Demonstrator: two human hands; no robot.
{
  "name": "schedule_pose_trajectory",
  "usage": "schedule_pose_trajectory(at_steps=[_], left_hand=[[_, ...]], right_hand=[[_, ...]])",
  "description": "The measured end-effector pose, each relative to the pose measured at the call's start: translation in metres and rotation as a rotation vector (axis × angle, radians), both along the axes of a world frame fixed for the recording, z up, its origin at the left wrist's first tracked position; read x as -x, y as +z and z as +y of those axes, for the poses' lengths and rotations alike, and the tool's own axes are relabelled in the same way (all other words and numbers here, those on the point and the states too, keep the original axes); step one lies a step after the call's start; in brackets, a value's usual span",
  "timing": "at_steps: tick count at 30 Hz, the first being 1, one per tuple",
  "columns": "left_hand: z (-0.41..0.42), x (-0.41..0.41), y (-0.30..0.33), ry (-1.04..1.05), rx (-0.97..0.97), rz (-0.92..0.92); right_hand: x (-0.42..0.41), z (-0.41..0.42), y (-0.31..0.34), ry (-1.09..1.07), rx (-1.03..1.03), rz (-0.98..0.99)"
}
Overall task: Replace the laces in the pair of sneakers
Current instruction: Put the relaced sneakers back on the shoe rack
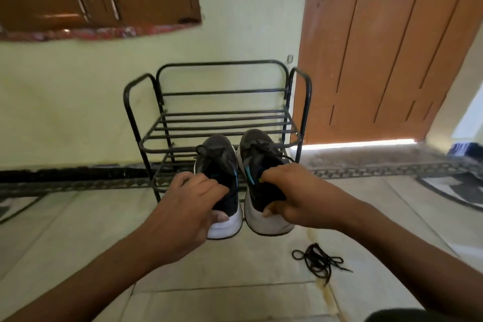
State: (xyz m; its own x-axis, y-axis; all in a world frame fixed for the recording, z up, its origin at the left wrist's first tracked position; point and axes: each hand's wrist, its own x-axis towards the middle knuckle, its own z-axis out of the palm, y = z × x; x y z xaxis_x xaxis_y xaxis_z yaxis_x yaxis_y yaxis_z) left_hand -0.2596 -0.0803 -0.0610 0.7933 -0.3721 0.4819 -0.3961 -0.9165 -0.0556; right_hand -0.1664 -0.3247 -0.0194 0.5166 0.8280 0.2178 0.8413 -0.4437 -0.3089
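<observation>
— So, what are your hands doing?
— Your left hand (192, 197) has a tight grip on the heel of the left sneaker (222, 185), fingers inside, thumb on the white sole. Your right hand (292, 195) grips the right sneaker (257, 165) the same way.
— Where are the shoes?
— You hold them side by side, toes pointing away, in front of the black shoe rack (217, 117). Both have dark laces in them.
— Any other laces?
— Yes. A loose pile of black laces (320, 261) lies on the tiled floor (235, 269), below your right arm. A brown door (386, 47) stands behind the rack, to the right.
</observation>
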Motion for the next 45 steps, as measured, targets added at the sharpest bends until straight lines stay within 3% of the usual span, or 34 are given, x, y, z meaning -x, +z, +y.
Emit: schedule_pose_trajectory(at_steps=[5, 12, 19, 26, 34, 45], left_hand=[[0.01, -0.033, 0.037, 0.042, 0.056, -0.035], [0.031, -0.116, 0.054, 0.101, 0.235, 0.056], [0.05, -0.201, 0.047, 0.27, 0.225, 0.077], [0.074, -0.263, 0.025, 0.297, 0.162, 0.093], [0.078, -0.269, 0.022, 0.312, 0.207, 0.137], [0.03, -0.193, -0.015, 0.071, 0.263, -0.175]], right_hand=[[-0.023, 0.016, 0.032, -0.036, -0.026, -0.019], [-0.099, 0.042, 0.045, -0.097, -0.029, -0.019], [-0.191, 0.071, 0.025, -0.147, 0.115, -0.043], [-0.249, 0.104, 0.003, -0.14, 0.008, -0.025], [-0.259, 0.11, -0.005, -0.207, -0.102, -0.077], [-0.193, 0.063, -0.078, -0.331, -0.525, -0.287]])
